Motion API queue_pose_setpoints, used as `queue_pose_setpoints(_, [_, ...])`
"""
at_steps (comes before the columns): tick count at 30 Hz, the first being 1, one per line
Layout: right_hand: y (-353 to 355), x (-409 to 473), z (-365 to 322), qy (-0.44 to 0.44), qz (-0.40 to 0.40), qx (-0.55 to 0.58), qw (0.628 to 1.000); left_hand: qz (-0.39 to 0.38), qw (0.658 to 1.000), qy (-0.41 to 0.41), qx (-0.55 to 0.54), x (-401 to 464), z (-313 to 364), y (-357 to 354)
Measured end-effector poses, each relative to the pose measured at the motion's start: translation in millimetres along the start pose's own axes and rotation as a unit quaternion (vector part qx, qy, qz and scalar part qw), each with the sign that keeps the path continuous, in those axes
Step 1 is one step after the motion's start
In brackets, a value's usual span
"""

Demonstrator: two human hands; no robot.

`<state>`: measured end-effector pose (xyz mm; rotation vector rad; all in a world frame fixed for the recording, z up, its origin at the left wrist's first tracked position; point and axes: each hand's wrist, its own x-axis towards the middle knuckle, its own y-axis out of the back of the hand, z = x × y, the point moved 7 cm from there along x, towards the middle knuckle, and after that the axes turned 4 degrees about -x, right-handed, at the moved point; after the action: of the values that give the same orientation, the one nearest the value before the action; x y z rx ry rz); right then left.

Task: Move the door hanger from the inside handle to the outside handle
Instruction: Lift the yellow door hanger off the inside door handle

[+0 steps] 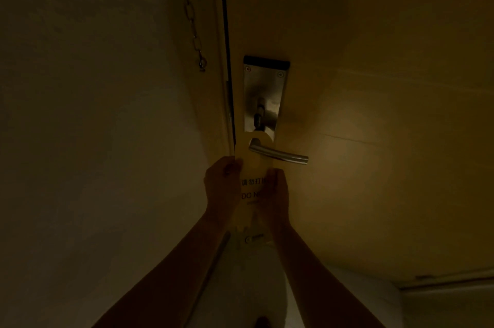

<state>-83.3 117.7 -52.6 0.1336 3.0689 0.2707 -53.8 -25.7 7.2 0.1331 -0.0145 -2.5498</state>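
Observation:
A pale door hanger (252, 167) with "DO NO" print hangs by its hole over the metal lever handle (278, 155) of the door. The handle sticks out to the right from a steel lock plate (263, 92). My left hand (222, 180) pinches the hanger's left edge with the thumb on its front. My right hand (275, 194) holds the hanger's right edge and covers part of the print. The lower part of the hanger is hidden behind my hands.
The scene is dim. The wooden door (374, 114) fills the right side, its edge (227, 87) meeting the frame. A security chain (191, 15) hangs on the frame to the left. A plain wall (93, 114) lies to the left.

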Motion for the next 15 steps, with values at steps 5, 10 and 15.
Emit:
queue_pose_setpoints(5, [-2.1, 1.0, -1.1, -0.005, -0.028, 0.011, 1.000, -0.003, 1.000, -0.021, 0.011, 1.0, 3.3, 1.7])
queue_pose_setpoints(10, [-10.2, 4.9, -1.5, -0.032, -0.055, 0.021, 0.998, -0.017, 0.999, -0.038, 0.022, 2.1, 4.8, 2.6])
queue_pose_setpoints(15, [-5.7, 1.2, 5.4, -0.042, -0.050, 0.052, 0.996, -0.037, 0.995, -0.076, 0.050, -6.6, 6.5, -3.4])
